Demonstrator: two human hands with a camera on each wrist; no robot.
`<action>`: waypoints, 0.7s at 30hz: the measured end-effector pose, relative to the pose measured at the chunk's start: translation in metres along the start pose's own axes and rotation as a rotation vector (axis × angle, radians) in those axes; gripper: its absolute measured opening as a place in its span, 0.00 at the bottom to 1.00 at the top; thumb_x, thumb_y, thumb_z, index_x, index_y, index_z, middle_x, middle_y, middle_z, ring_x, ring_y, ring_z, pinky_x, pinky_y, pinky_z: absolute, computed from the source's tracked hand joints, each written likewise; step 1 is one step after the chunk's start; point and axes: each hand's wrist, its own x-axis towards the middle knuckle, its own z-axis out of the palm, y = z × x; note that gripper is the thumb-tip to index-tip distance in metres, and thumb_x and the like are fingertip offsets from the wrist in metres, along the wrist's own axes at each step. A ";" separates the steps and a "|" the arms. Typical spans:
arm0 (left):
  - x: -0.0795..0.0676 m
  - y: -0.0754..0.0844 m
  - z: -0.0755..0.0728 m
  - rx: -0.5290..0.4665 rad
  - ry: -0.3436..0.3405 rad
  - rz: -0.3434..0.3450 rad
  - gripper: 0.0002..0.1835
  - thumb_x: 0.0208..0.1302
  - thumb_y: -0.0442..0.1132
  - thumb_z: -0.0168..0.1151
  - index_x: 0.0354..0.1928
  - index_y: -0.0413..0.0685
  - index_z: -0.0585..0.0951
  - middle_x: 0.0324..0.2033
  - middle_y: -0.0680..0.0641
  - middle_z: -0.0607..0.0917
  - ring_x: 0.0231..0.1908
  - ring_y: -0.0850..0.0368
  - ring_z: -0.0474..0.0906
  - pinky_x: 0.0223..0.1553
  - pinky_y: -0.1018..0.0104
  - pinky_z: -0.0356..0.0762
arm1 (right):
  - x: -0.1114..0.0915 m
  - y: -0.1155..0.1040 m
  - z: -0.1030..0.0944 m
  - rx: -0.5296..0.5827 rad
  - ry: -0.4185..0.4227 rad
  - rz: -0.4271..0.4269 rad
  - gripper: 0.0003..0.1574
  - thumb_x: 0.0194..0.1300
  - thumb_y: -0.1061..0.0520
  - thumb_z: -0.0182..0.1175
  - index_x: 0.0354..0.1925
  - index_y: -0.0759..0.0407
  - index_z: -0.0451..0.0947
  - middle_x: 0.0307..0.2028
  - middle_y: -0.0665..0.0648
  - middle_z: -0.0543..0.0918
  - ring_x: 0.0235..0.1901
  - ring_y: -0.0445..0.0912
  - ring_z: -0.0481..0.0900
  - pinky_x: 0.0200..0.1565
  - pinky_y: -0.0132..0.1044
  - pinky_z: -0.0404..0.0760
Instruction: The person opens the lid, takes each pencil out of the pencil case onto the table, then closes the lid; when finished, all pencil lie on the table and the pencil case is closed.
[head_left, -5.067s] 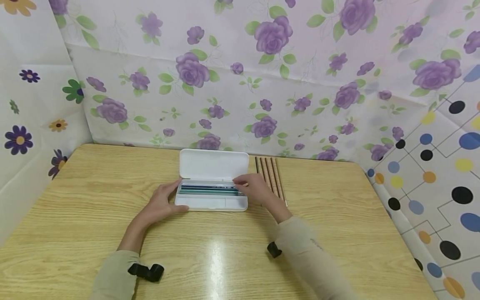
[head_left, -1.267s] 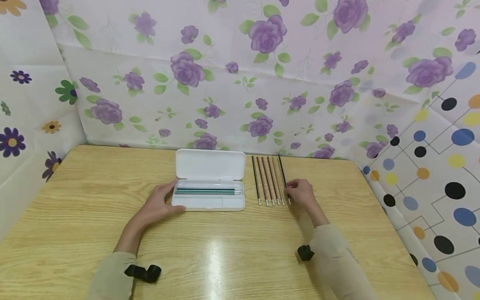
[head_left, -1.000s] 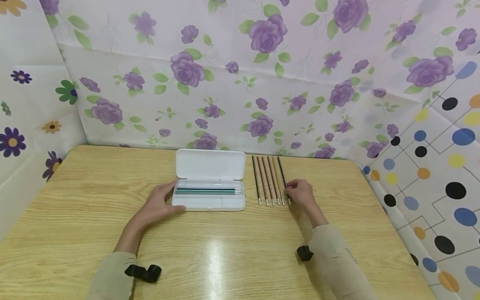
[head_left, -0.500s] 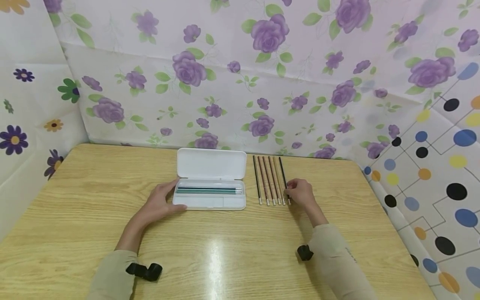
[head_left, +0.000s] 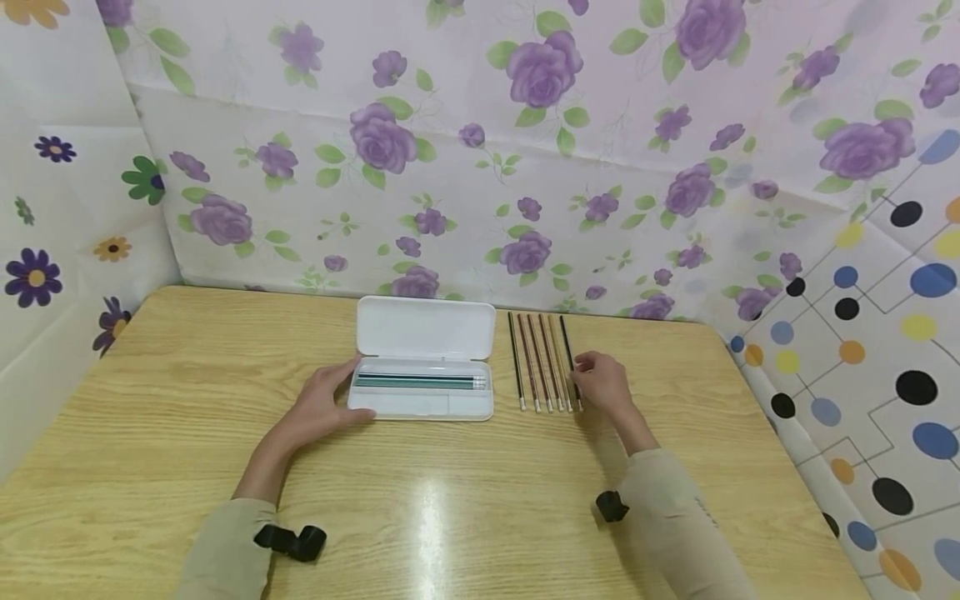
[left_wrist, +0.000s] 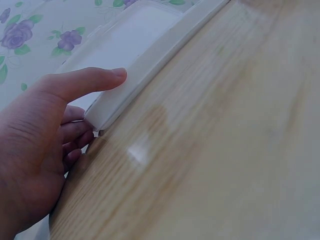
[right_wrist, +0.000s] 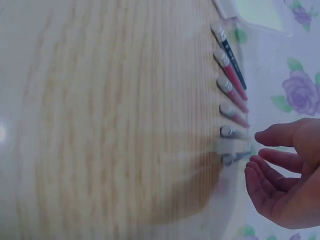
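An open white pencil case (head_left: 411, 406) sits on the table with its lid (head_left: 425, 327) tipped back. Several green pencils (head_left: 420, 383) lie inside its rear section. My left hand (head_left: 318, 404) holds the case by its left end, thumb along the front edge and fingers round the end. To the right of the case, several pencils lie in a row, eraser ends towards me. At the row's right end is a dark pencil (head_left: 567, 343). My right hand (head_left: 602, 383) is right beside that pencil; in the right wrist view its thumb and fingers stand apart, fingertips close to the pencil.
The row also has another dark pencil (head_left: 516, 354), reddish-brown pencils (head_left: 533, 358) and a tan pencil (head_left: 561, 367). Behind the wooden table (head_left: 420, 500) rises a flowered wall covering (head_left: 450, 200). A black wrist mount (head_left: 291, 542) sits on the left sleeve.
My right hand has moved from the case to the row's right end, where a dark pencil now lies. The case holds fewer pencils. My left hand has kept its hold.
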 end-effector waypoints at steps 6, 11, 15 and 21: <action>0.001 -0.002 0.002 -0.008 -0.001 0.003 0.50 0.50 0.47 0.75 0.72 0.37 0.61 0.66 0.32 0.65 0.65 0.32 0.58 0.64 0.36 0.51 | -0.001 -0.021 0.007 -0.005 0.009 -0.096 0.21 0.64 0.64 0.59 0.54 0.74 0.75 0.44 0.67 0.81 0.45 0.59 0.80 0.46 0.48 0.80; 0.001 -0.003 0.002 -0.015 0.002 0.004 0.50 0.50 0.47 0.75 0.71 0.36 0.61 0.66 0.30 0.65 0.64 0.31 0.58 0.63 0.36 0.51 | -0.001 -0.041 0.016 0.000 -0.041 -0.157 0.21 0.64 0.63 0.60 0.54 0.72 0.76 0.43 0.64 0.82 0.44 0.56 0.80 0.46 0.46 0.80; 0.001 -0.004 0.002 -0.014 0.002 0.005 0.50 0.50 0.47 0.75 0.72 0.37 0.60 0.66 0.31 0.65 0.65 0.31 0.57 0.64 0.36 0.51 | -0.002 -0.055 0.026 -0.006 -0.094 -0.240 0.19 0.65 0.63 0.61 0.53 0.69 0.78 0.42 0.60 0.84 0.42 0.52 0.81 0.43 0.44 0.80; 0.000 -0.004 0.001 -0.006 0.000 -0.013 0.50 0.50 0.48 0.75 0.72 0.37 0.60 0.66 0.30 0.64 0.64 0.30 0.57 0.62 0.34 0.50 | 0.000 -0.078 0.047 -0.023 -0.162 -0.358 0.14 0.65 0.63 0.61 0.49 0.64 0.82 0.41 0.57 0.85 0.42 0.49 0.81 0.43 0.42 0.80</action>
